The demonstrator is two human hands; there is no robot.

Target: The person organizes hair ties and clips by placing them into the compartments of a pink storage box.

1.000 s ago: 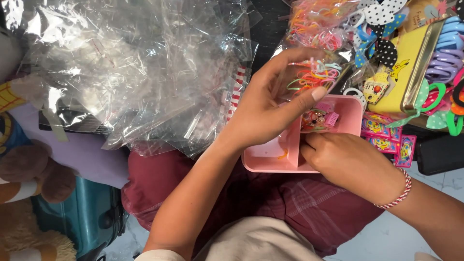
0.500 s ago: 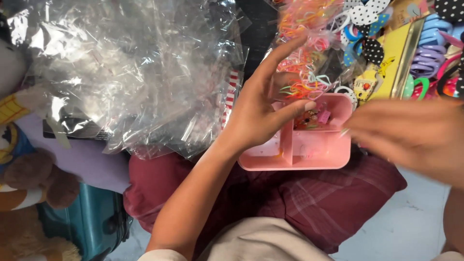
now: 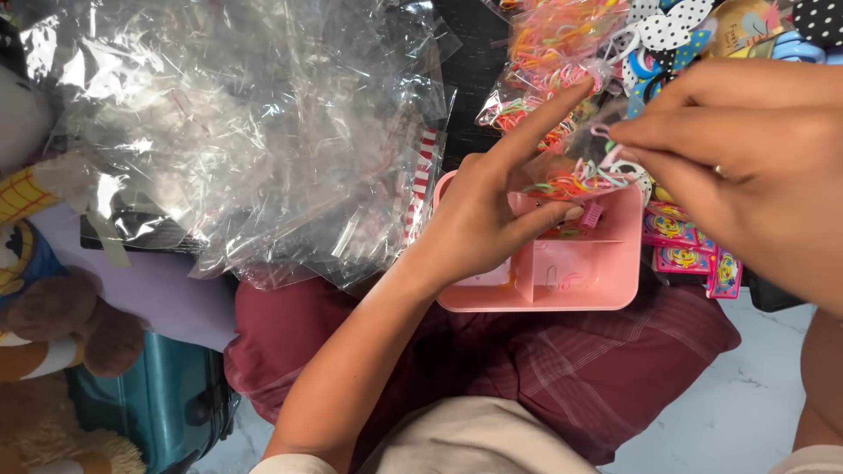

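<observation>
Lap-borne pink tray (image 3: 606,290), contents hand-hidden.

Your pink box (image 3: 575,281) looks like smooth, slightly glossy plastic, and the tiny elastic bands (image 3: 571,184) above it look rubbery and bright. The heap of clear bags (image 3: 255,132) is crinkled, shiny film; the maroon checked cloth (image 3: 562,369) is soft and matt.

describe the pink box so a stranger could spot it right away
Look right of the big heap of clear plastic bags, on the person's dark red lap. The pink box is a shallow divided tray under the left hand, the only solid pink container among loose colourful bands.
</observation>
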